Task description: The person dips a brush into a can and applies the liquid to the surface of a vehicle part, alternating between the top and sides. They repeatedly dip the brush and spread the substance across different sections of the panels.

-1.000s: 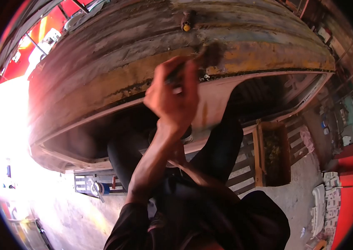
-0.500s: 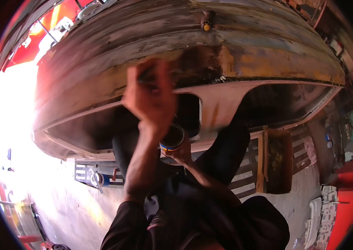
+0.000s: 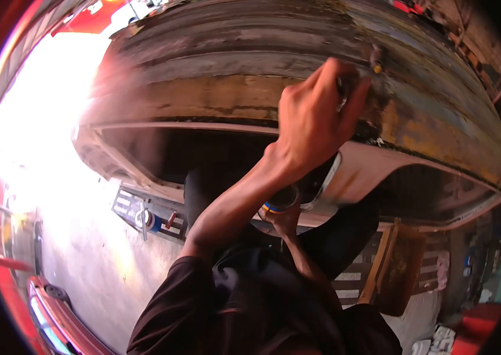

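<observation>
My left hand [image 3: 315,118] is raised over the rusty, patchy edge of a ridged vehicle roof [image 3: 221,97]. Its fingers are closed around a small dark object, mostly hidden, that I cannot make out. Lower down, near my lap, my right hand [image 3: 286,220] grips an open can [image 3: 281,200] with a blue and yellow band. The can's inside looks dark, and my left forearm is close beside it. Beyond my left fingertips, a small dark item with a yellow end [image 3: 377,66] lies on the roof.
Window openings [image 3: 428,192] show below the roof edge. A brown wooden box [image 3: 401,272] rests on slatted boards at the right. At the left are a blue and white container [image 3: 151,221] and a red handle [image 3: 171,220]. A red car [image 3: 64,319] stands lower left.
The view has turned, shifting the roof's yellow-ended item rightwards. My left hand has moved right and up in view, still closed. My right hand keeps hold of the can.
</observation>
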The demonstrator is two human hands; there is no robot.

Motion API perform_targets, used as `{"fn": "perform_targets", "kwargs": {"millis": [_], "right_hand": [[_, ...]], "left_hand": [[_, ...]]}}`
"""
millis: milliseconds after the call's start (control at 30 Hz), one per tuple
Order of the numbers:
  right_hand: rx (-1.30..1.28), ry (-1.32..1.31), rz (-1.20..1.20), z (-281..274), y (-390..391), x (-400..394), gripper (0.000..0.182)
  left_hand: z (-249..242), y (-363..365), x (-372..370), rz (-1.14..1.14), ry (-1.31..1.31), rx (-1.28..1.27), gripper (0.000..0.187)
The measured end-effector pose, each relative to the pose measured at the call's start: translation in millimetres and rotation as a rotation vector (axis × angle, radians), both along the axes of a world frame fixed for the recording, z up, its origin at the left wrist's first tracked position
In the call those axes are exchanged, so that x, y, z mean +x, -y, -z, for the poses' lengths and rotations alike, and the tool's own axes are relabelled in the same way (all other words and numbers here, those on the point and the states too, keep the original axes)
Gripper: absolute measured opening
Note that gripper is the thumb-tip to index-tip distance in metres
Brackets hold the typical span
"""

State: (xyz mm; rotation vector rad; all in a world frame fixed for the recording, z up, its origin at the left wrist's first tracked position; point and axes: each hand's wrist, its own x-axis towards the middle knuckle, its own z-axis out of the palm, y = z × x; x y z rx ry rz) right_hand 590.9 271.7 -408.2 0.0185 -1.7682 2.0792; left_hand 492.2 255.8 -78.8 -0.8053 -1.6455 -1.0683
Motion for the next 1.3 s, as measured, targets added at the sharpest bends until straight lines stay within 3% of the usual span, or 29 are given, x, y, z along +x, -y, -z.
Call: {"fn": "perform_targets", "kwargs": {"millis": [133, 200, 267, 367, 433, 500, 600, 667, 767, 867, 900, 967, 1067, 1167, 1200, 1267, 1300], "right_hand": [[0.075, 0.039, 0.001, 6.1, -0.9, 4.7, 0.088], [0.084, 0.035, -0.024, 5.2, -1.4, 4.7, 0.090], [0.065, 0.050, -0.058, 7.6, -2.3, 4.5, 0.094], [0.088, 0.056, -0.059, 15.3, -3.7, 0.4, 0.095], [0.104, 0.063, -0.045, 13.6, -2.2, -0.9, 0.095], [0.098, 0.078, -0.044, 11.3, -0.8, -0.4, 0.094], [0.097, 0.102, -0.064, 8.8, 1.3, 0.0, 0.094], [0.135, 0.089, -0.059, 4.2, 2.8, -0.7, 0.093], [0.151, 0.064, -0.077, 16.0, 1.8, 0.4, 0.092], [0.184, 0.021, -0.043, 17.9, -1.8, 5.4, 0.094], [0.194, 0.006, -0.026, 15.1, -0.7, 7.2, 0.094], [0.164, 0.049, -0.029, 11.1, -1.2, 12.6, 0.096], [0.207, 0.068, -0.023, 7.7, -4.3, 17.6, 0.097], [0.227, 0.059, -0.003, 0.4, 0.6, 16.7, 0.095], [0.220, 0.063, 0.001, -6.7, 2.8, 16.7, 0.094], [-0.741, 0.451, -0.311, -43.8, 1.5, 15.9, 0.093], [-0.284, 0.313, -0.242, -52.2, 2.2, 23.2, 0.092]], "left_hand": [[-15.0, 34.6, -54.0, 0.177, 0.184, 0.270, 0.020], [-23.0, 87.5, -81.0, -0.054, 0.091, 0.129, 0.023], [-20.9, 158.7, -112.9, -0.273, 0.239, 0.013, 0.031], [-54.8, 239.3, -101.2, -0.569, 0.093, -0.224, 0.033], [-69.0, 270.8, -91.1, -0.640, 0.154, -0.198, 0.021], [-69.4, 278.9, -95.8, -0.282, 0.349, -0.119, 0.017], [-64.7, 246.3, -83.2, -0.613, 0.508, -0.514, 0.015], [-48.4, 203.2, -74.3, -0.532, 0.140, -0.640, 0.015], [-56.1, 151.3, -60.3, -0.279, 0.099, -0.586, 0.018], [-79.0, 147.8, -64.3, -0.142, 0.049, -0.318, 0.022], [-87.8, 155.9, -63.4, -0.205, -0.002, -0.299, 0.022], [-101.1, 161.1, -44.2, -0.390, 0.340, -0.301, 0.025], [-63.2, 193.8, -69.2, -0.485, 0.119, -0.542, 0.017], [-43.3, 174.1, -58.2, -0.246, -0.009, -0.411, 0.011], [-51.4, 168.8, -47.0, -0.164, 0.111, -0.313, 0.007], [-59.3, 171.0, -49.0, -0.222, 0.166, -0.138, 0.007], [-64.0, 172.8, -49.9, -0.258, 0.205, -0.049, 0.007]]}}
